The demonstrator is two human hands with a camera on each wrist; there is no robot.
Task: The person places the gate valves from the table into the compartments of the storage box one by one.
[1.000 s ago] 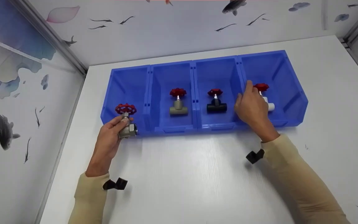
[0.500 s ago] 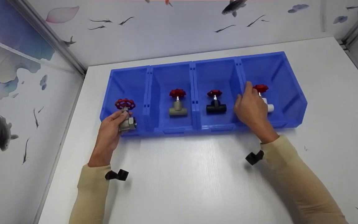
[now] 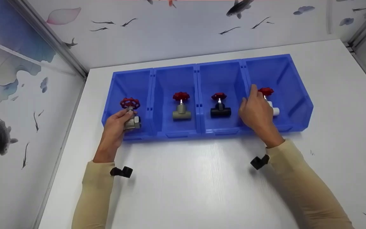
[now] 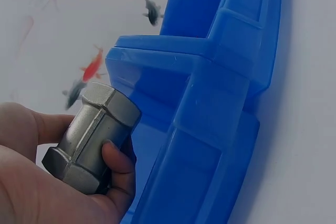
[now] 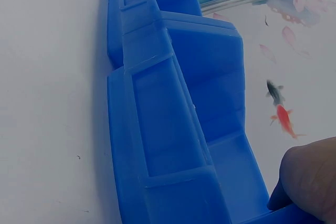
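My left hand [image 3: 113,129] pinches a metal gate valve [image 3: 133,122] by its neck, with its red handwheel [image 3: 130,102] up, over the front of the leftmost blue bin [image 3: 131,79]. The left wrist view shows the valve's grey hexagonal-ended body [image 4: 94,135] with fingers curled round it, apart from the bin's rim. My right hand [image 3: 256,111] grips the divider beside the rightmost blue bin [image 3: 292,95], thumb on the left side and fingers on the right. Partly hidden behind that hand, a white valve [image 3: 275,111] with a red handwheel lies in the rightmost bin.
An olive valve [image 3: 181,114] lies in the second bin [image 3: 175,76] and a black valve [image 3: 220,112] in the third bin [image 3: 220,74]. The joined bins stand on a white table [image 3: 183,184]. Printed walls [image 3: 170,38] rise behind and at the left.
My left hand has moved forward, away from the body, carrying the metal valve from the bin's front edge to over its inside. The right hand stays on the divider.
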